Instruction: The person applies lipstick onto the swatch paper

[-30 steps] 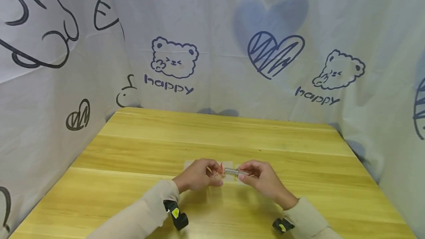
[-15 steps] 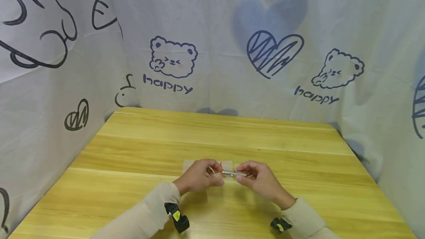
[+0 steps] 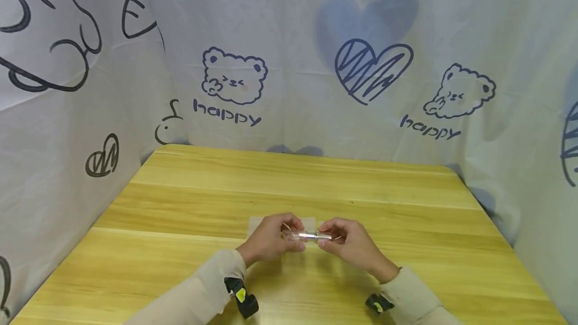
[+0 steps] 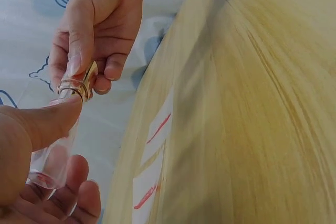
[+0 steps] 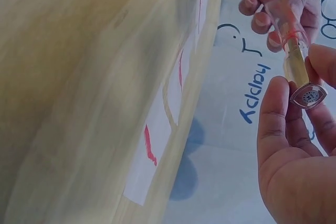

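Observation:
My left hand [image 3: 270, 237] holds a clear lipstick cap [image 4: 52, 163] between thumb and fingers. My right hand [image 3: 354, 246] pinches the base of a shiny silver-gold lipstick [image 3: 310, 236], which lies sideways between the hands above the table. The lipstick's far end is inside the cap's mouth, as the right wrist view shows. Red shows through the clear cap wall [image 5: 277, 13]. The small label on the base's end [image 5: 310, 96] faces the right wrist camera. Fingers hide parts of both pieces; whether the cap is fully seated, I cannot tell.
White paper strips [image 4: 148, 187] with red streaks lie on the wooden table [image 3: 203, 189] beneath and behind the hands. A white curtain [image 3: 289, 114] with drawings hangs behind the table and along its sides. Each wrist wears a black camera [image 3: 244, 299].
My right hand has moved slightly left, bringing the lipstick into the cap in my left hand. The gap between the hands has narrowed. My left hand has stayed nearly still.

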Tool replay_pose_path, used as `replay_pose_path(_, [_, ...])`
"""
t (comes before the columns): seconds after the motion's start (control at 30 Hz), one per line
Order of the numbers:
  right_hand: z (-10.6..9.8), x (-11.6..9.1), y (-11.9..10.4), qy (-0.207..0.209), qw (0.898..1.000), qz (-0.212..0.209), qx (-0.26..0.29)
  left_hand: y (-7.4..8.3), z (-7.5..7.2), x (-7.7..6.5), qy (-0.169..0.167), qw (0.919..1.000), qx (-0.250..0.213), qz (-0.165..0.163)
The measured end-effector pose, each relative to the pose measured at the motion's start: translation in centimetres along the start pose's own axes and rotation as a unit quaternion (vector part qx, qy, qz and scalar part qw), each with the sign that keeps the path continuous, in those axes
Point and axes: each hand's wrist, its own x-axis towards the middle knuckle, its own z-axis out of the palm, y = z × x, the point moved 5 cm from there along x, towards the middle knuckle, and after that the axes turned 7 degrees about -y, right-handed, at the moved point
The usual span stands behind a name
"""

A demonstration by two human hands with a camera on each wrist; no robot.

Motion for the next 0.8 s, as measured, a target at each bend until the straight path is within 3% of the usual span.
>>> replay_pose_path(0.4, [0.06,0.22,0.19,0.024,1.0,0.012,0.01,0.56,-0.01,-0.02,0.015,0.999,-0.041,0.006])
replay_pose_path(0.8, [0.03,0.25,0.39,0.028,1.0,0.011,-0.007,0.82,0.04,-0.01,0.02,0.9985,-0.05,0.01])
